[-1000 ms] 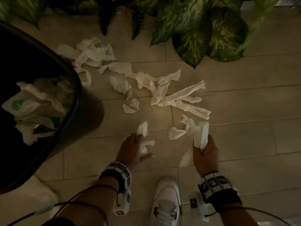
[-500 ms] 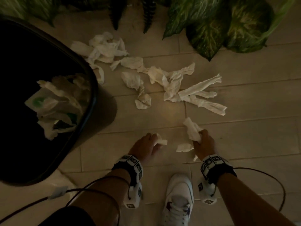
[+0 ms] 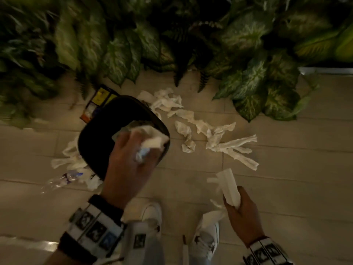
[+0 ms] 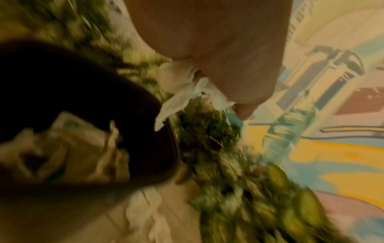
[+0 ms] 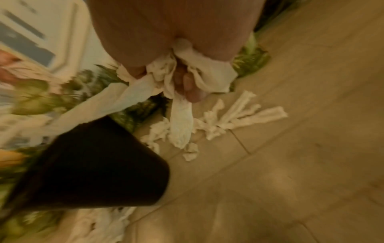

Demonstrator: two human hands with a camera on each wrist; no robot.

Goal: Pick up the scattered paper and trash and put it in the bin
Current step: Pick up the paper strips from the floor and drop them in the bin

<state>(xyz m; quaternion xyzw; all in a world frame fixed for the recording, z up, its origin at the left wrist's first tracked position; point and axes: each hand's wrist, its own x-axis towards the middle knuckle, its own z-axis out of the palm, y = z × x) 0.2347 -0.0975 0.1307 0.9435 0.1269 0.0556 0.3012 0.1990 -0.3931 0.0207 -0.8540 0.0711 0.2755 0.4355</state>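
Observation:
My left hand (image 3: 133, 155) hangs over the mouth of the black bin (image 3: 99, 134), gripping a crumpled white tissue (image 3: 152, 143); the left wrist view shows that tissue (image 4: 176, 98) trailing from my fingers above the bin (image 4: 83, 92), which holds paper inside. Lower right, my right hand (image 3: 240, 209) grips a bunch of white tissue (image 3: 229, 186), with strips of tissue (image 5: 180, 125) dangling from the fingers in the right wrist view. Several more scattered tissues (image 3: 219, 138) lie on the tiled floor right of the bin.
Leafy plants (image 3: 248, 77) line the far side of the floor. More tissues (image 3: 72, 159) and a clear plastic bottle (image 3: 63, 178) lie left of the bin. A colourful packet (image 3: 99, 102) sits behind it. My white shoes (image 3: 150, 213) stand below.
I have risen from the floor. My left hand lifted its tissue up and left to over the bin. My right hand came up too, still holding its tissue bunch.

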